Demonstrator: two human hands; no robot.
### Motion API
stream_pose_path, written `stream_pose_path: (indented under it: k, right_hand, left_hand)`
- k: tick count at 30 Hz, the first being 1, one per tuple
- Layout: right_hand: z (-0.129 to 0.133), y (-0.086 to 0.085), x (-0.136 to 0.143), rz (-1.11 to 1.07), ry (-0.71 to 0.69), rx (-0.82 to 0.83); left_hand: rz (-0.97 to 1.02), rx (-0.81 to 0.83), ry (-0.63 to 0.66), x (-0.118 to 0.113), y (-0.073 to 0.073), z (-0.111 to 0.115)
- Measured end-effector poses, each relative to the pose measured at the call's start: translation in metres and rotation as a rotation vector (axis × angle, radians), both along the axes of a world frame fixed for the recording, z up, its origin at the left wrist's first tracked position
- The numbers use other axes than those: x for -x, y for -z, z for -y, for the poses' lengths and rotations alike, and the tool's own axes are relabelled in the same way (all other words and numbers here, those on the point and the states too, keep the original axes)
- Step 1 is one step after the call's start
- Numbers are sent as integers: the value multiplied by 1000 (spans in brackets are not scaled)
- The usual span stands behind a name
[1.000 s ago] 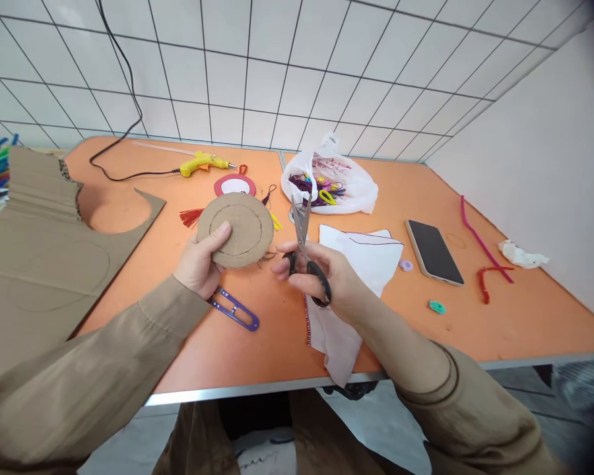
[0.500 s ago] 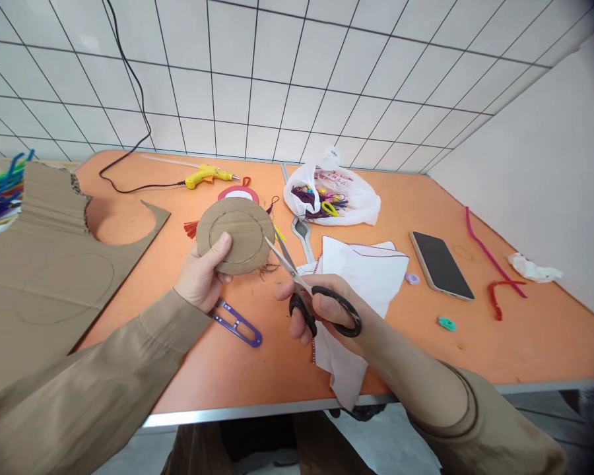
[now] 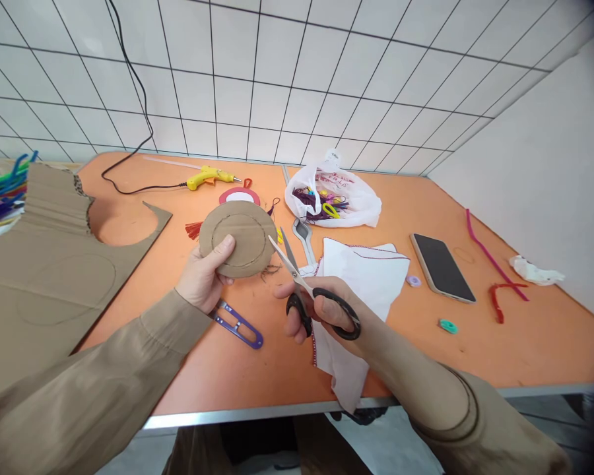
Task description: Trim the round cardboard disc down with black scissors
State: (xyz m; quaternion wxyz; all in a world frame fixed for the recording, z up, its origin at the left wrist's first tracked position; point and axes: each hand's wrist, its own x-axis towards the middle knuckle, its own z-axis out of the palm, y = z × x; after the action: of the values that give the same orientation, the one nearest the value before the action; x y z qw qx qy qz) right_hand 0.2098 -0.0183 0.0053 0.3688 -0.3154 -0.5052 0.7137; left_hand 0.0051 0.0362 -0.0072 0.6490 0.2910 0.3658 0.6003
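My left hand [image 3: 206,274] grips a round cardboard disc [image 3: 245,247] by its lower left edge, thumb on top. A smaller circle is marked on the disc's face. Black-handled scissors [image 3: 297,274] are in my right hand [image 3: 327,307], fingers through the handles. Their blades are slightly parted, with the tips at the disc's right edge; I cannot tell whether they touch it. Partly hidden behind the disc lie a red-and-white round piece [image 3: 240,196] and a red tassel [image 3: 193,229]. A purple slotted tool [image 3: 240,326] rests below my left hand.
Cut cardboard [image 3: 44,277] covers the left side. A yellow glue gun [image 3: 210,177] with a black cord lies at the back. A white plastic bag [image 3: 361,204] holds colourful threads. White cloth [image 3: 361,277], a phone [image 3: 443,267] and pipe cleaners [image 3: 495,254] lie to the right.
The view has shifted very slightly. Both hands keep their grips, the disc stays nearly in place, and the scissor blades have parted or turned only a little.
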Motion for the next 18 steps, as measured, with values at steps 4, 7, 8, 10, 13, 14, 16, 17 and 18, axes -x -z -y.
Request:
stream_pose_path:
  k: [4,7,8,10,13,14,16,17,18]
  right_hand:
    - [-1,-1,-1,-1,9,-10]
    - [-1,-1,-1,6,0,23]
    - [-1,0,-1,10,0,34]
    - [-1,0,0,16,2,43]
    - [-1,0,0,25,-2,46]
    - [-1,-1,0,26,-8,46]
    - [-1,-1,0,28,-15,48]
    - [-1,-1,0,29,-15,50]
    - [-1,-1,0,32,-14,52]
  left_hand:
    - [-28,14,26,1,0,1]
    - [-64,1,36,2,0,2]
    - [-74,-6,36,2,0,2]
    - [-87,-17,36,2,0,2]
    - [-85,-10,30,2,-1,1]
    - [-79,-3,31,2,-1,1]
    - [-69,8,32,1,-2,1]
    - [-66,13,34,1,-2,1]
    - [-65,13,38,1,-2,1]
